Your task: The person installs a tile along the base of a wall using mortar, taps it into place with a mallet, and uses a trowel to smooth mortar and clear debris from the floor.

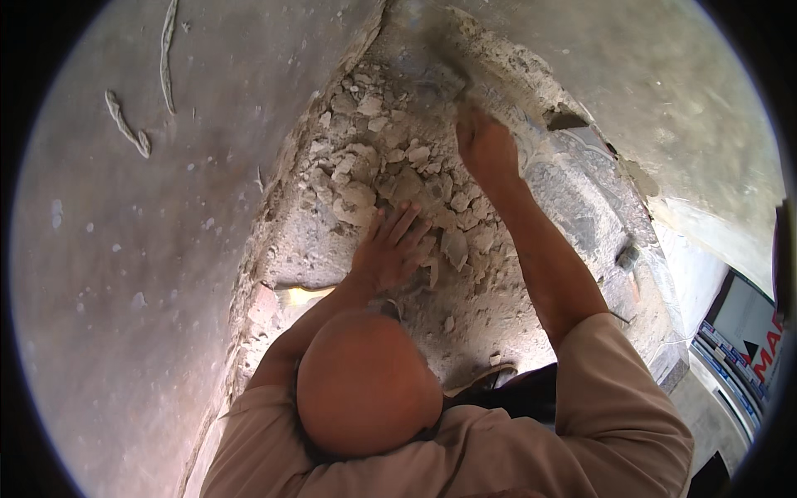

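My right hand [488,148] is closed around the handle of a hand tool [455,62] that reaches up and away from the fist. Its dark far end is smeared by motion, so its kind cannot be made out. Below and to the left, my left hand [392,251] lies with fingers spread on a heap of broken plaster [357,178], holding nothing. Grey-beige chunks and crumbs lie around its fingertips. Rough, dusty ground [573,199] stretches under and beside my right forearm.
Smooth grey surfaces rise at left [149,232] and right [689,91]. Two grey twisted strips [124,124] lie at the left. A dark hole [567,121] opens at upper right. A small dark block [628,257] and stacked flat boxes or books [730,369] are at right.
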The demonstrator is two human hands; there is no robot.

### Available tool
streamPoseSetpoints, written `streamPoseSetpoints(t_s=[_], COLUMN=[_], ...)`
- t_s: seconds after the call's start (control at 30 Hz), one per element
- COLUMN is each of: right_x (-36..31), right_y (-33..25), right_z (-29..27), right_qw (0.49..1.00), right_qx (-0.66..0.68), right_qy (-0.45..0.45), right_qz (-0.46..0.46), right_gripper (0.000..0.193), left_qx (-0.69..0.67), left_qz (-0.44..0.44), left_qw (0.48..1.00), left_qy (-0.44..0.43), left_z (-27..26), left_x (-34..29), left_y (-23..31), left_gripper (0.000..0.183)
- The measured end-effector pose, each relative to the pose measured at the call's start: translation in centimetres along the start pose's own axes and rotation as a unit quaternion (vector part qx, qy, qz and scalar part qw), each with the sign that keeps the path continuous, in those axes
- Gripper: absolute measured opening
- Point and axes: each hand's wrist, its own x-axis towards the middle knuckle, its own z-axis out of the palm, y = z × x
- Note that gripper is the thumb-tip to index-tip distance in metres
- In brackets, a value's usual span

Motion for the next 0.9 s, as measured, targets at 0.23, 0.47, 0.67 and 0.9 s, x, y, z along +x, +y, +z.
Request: streamPoseSetpoints(t_s=[0.23,0.47,0.67,0.9], right_x=[2.9,6.3,4.1,-4.4], right_y=[-2.5,-4.0,-5.3,-3.4], right_z=[1.0,0.3,-2.1,1.8], right_qw=[0.996,0.978,0.915,0.957], right_qx=[-0.030,0.195,0.287,0.098], right_qy=[-0.034,-0.072,-0.247,-0.230], right_qz=[-0.082,0.026,0.137,-0.144], right_gripper=[0.041,0.055,0.061,0.053], left_qx=[-0.018,-0.009,-0.008,0.004], left_qz=[-0.015,0.009,0.017,0.018], left_qw=[0.999,1.000,0.999,0.998], left_qy=[-0.044,0.028,0.045,0.064], left_z=[-0.4,0.3,-0.6,0.1], left_x=[-0.4,-0.5,-0.3,-0.4], left_y=[-0.1,-0.2,0.1,0.2], left_gripper=[0.072,0.073,0.072,0.070])
